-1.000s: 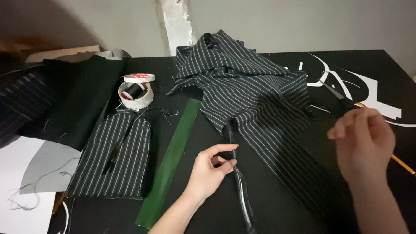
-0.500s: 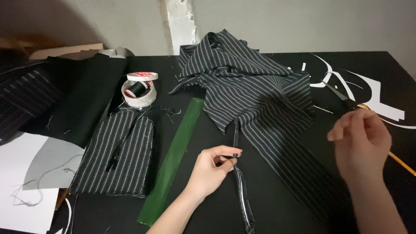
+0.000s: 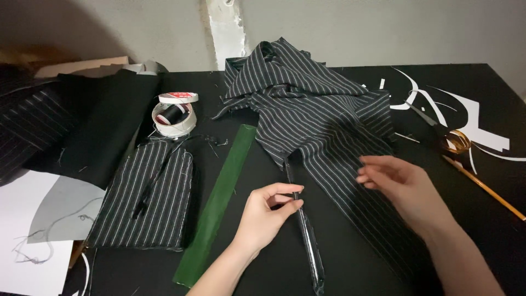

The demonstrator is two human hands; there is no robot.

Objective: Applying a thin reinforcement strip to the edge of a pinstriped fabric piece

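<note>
My left hand pinches a narrow folded strip of black striped cloth that runs down the black table from a large heap of black pinstriped fabric. My right hand hovers with loosely spread fingers over the lower flap of that fabric, holding nothing. A long green ruler lies just left of my left hand.
A cut pinstriped panel lies left of the ruler. A white container with a black thread spool stands behind it. Scissors, a yellow pencil and white paper scraps sit at the right. Dark cloth and paper patterns lie at the far left.
My right hand has moved left, from the table's right side to above the striped fabric. My left hand keeps its pinch on the strip.
</note>
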